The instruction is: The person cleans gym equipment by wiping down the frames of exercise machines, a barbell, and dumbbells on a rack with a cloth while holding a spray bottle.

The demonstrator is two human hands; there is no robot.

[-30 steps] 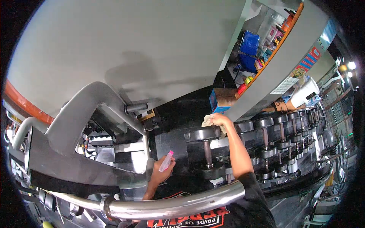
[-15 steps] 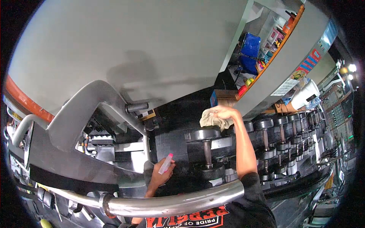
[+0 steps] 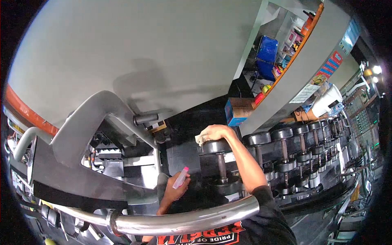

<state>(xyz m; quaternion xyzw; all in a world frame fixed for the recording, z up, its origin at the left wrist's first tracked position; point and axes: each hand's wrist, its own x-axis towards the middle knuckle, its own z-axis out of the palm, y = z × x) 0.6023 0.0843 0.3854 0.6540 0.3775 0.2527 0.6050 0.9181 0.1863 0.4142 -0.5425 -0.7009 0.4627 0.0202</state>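
My right hand (image 3: 216,133) holds a crumpled beige cloth (image 3: 201,139) over the upper head of the nearest dumbbell (image 3: 221,166), at the left end of the rack. The fingers are bent over the cloth, which hangs at the left side of that black head. Lower and to the left, my left hand (image 3: 174,188) is wrapped round a clear bottle (image 3: 180,179) with a pink cap, tilted up to the right.
A polished metal bar (image 3: 183,220) crosses in front of my body. Grey machine frame (image 3: 81,122) stands at the left. More dumbbells (image 3: 284,150) line the rack rightward. A cardboard box (image 3: 241,109) sits beyond, by a grey wall (image 3: 163,45).
My right hand has moved left and down with the cloth, from above the dumbbell onto its upper head. The cloth looks more bunched up. My left hand has stayed nearly in place with the bottle.
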